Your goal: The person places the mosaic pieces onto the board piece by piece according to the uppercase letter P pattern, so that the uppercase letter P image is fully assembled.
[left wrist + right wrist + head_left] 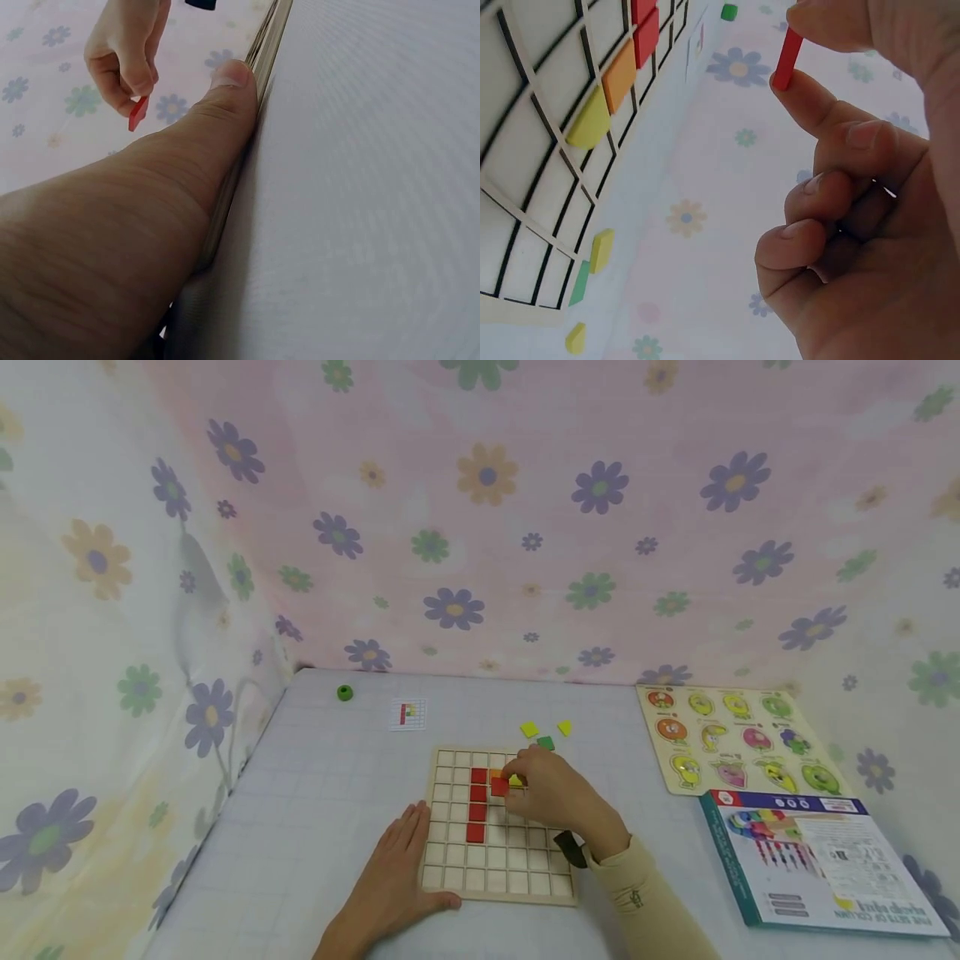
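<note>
My right hand (555,787) pinches a red square tile (788,60) between thumb and index finger, held above the wooden grid board (455,856). In the board a column of several red tiles (477,812) lies left of the middle. An orange tile (620,75) and a yellow tile (589,120) sit in cells to the right of the column's top. My left hand (392,868) rests along the board's left side, thumb at the near edge, fingers straight; the left wrist view shows the thumb (214,120) against that edge.
Two yellow pieces (529,729) and a green tile (546,743) lie behind the board. A small pattern card (408,715) and a green bead (344,692) are at the back left. A fruit puzzle board (727,739) and a boxed toy (817,864) lie to the right.
</note>
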`<state>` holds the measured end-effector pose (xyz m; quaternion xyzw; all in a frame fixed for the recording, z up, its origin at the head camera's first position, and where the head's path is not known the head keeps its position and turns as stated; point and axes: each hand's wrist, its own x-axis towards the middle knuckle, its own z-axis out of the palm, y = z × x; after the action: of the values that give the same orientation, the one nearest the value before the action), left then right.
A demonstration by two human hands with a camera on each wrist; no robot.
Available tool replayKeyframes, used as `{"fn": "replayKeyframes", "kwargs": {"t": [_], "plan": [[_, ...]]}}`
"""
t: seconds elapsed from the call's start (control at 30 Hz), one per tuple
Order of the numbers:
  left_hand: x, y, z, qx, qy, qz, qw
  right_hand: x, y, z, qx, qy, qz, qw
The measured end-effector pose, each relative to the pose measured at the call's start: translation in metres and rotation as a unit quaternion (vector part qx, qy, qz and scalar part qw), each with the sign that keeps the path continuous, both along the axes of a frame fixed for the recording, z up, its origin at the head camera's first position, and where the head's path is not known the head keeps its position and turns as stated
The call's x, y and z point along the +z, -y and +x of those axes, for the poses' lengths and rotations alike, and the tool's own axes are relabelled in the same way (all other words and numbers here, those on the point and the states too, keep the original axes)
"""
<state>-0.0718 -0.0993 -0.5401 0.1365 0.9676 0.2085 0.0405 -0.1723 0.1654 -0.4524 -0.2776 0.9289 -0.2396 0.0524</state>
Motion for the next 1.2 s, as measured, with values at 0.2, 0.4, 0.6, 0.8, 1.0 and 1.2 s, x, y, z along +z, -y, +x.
{"fn": "replayKeyframes", "kwargs": {"t": [0.2,0.4,0.6,0.8,1.0,1.2], "plan": [[0.002,-0.001,0.0,0.003,0.006,0.01,0.9999,-0.001,0.001,0.018,0.009,-0.026,0.019,0.999],[0.003,-0.002,0.001,0.005,0.012,0.01,0.9999,-0.005,0.008,0.033,0.036,-0.058,0.033,0.997],[0.001,0.0,0.001,0.0,0.009,0.009,0.9999,-0.015,0.019,0.045,0.059,-0.087,0.052,0.993],[-0.001,-0.001,0.0,0.004,0.01,-0.002,0.9999,-0.026,0.031,0.05,0.078,-0.105,0.091,0.987],[0.001,-0.001,-0.001,0.005,0.015,-0.004,0.9999,-0.033,0.041,0.057,0.073,-0.078,0.111,0.988],[0.002,-0.002,-0.001,0.007,0.028,0.0,0.9996,-0.033,0.045,0.062,0.06,-0.057,0.139,0.987]]}}
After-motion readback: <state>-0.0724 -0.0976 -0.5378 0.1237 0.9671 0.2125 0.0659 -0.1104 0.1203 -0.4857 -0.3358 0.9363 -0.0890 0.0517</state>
